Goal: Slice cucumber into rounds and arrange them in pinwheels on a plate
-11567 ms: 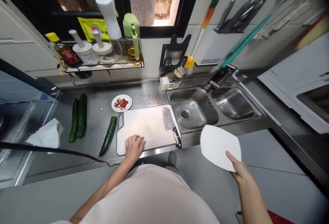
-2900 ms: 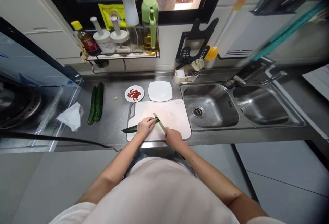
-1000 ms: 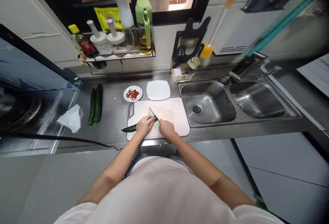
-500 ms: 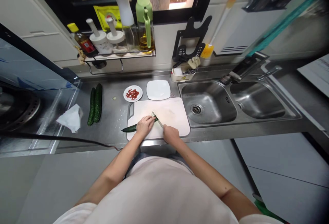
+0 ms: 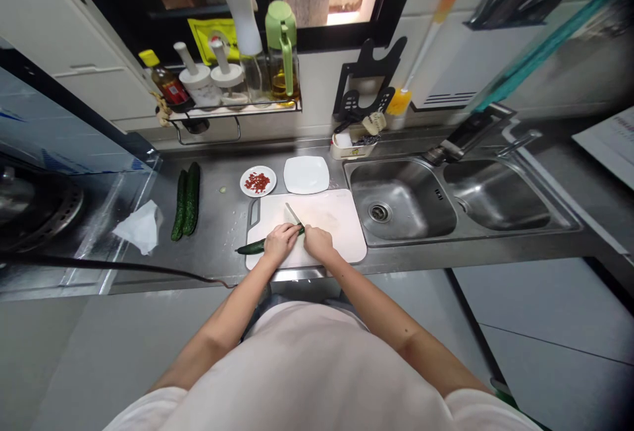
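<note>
While my left hand (image 5: 281, 241) presses down, its grip is closed over a dark green cucumber (image 5: 253, 247), fingers bunched on top near the right-hand end. The cucumber lies slantwise on the white cutting board (image 5: 337, 223); its thin tip runs out from under the left grip, past the board's left edge and over the metal desk (image 5: 212, 220). My right hand (image 5: 317, 243) is just beside it, grip clamped on the knife (image 5: 293, 214), the handle hidden inside my fist. From the right grip the blade slants forward and to the left, crossing at the exposed end of the cucumber, close to my left fingers; depth of the edge in the cucumber: cannot tell. Directly ahead of both grips, beyond the far edge of the board, sits an unfilled square plate (image 5: 306, 175). To its left, ahead of the left grip, is a round plate (image 5: 244, 185) bearing red chopped pieces (image 5: 257, 183). Well to the left of the left grip, a pair of cucumbers (image 5: 191, 200) lies side by side, with a crumpled white sheet (image 5: 141, 226) farther left, nearer me. A small pale slice (image 5: 222, 189) rests between that pair and the round plate. Right of the right grip, past the board, is the double sink (image 5: 406, 206).
</note>
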Motion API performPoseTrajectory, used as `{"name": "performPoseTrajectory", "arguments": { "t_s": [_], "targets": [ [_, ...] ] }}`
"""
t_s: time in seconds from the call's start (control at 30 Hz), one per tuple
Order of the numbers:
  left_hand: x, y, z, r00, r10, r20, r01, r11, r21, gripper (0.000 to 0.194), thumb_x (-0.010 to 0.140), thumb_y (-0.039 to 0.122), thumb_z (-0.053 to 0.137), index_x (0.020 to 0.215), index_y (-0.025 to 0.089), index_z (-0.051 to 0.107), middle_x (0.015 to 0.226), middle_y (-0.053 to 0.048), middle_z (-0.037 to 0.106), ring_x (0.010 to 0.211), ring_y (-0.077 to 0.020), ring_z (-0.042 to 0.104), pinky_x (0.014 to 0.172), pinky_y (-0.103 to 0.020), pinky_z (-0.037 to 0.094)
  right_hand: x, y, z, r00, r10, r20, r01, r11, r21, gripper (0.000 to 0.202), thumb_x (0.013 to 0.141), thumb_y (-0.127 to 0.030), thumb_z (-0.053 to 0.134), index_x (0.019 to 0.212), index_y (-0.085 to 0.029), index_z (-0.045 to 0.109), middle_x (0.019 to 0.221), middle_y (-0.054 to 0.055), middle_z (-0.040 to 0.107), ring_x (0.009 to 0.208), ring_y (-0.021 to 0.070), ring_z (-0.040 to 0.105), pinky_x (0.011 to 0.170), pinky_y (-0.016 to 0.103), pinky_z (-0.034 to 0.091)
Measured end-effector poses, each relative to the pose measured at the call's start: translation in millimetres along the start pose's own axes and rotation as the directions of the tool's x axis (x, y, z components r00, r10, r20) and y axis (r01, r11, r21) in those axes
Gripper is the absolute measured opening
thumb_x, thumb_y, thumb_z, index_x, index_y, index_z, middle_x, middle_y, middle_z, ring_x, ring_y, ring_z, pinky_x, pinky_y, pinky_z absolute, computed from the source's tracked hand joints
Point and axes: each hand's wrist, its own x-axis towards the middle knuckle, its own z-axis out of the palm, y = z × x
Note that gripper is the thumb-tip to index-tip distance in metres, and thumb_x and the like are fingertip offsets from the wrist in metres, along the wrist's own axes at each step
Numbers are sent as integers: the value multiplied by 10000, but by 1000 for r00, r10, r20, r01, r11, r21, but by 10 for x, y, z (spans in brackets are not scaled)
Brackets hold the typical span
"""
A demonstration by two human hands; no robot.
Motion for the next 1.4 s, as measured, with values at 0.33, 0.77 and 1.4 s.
{"name": "performPoseTrajectory", "arguments": {
  "t_s": [0.33,0.77,1.4],
  "targets": [
    [-2,-9,9,1000,12,3,-12,1000,8,258,937,268,517,1131,253,686,1056,-48,677,954,-160,605,870,-290,490,-76,45,21,1000,-1,-3,1,1000,-8,318,911,-129,395,1199,-139,530,1070,143,688,1031,206,647,812,278,448],
    [24,38,-33,999,-28,14,28,999,19,246,936,280,517,1104,254,696,1038,-46,680,926,-162,613,823,-280,492,-415,254,111,997,36,72,-32,997,-67,277,899,-132,404,1133,-153,550,1028,156,690,1014,232,656,789,305,452],
    [73,53,-226,973,-210,-93,197,972,-126,335,944,346,486,1232,230,611,1144,-73,658,1061,-199,606,921,-320,486,-603,415,-38,995,100,-16,-102,987,-121,308,954,-187,358,1196,-231,544,976,99,684,933,217,649,753,294,392]
  ]
}}
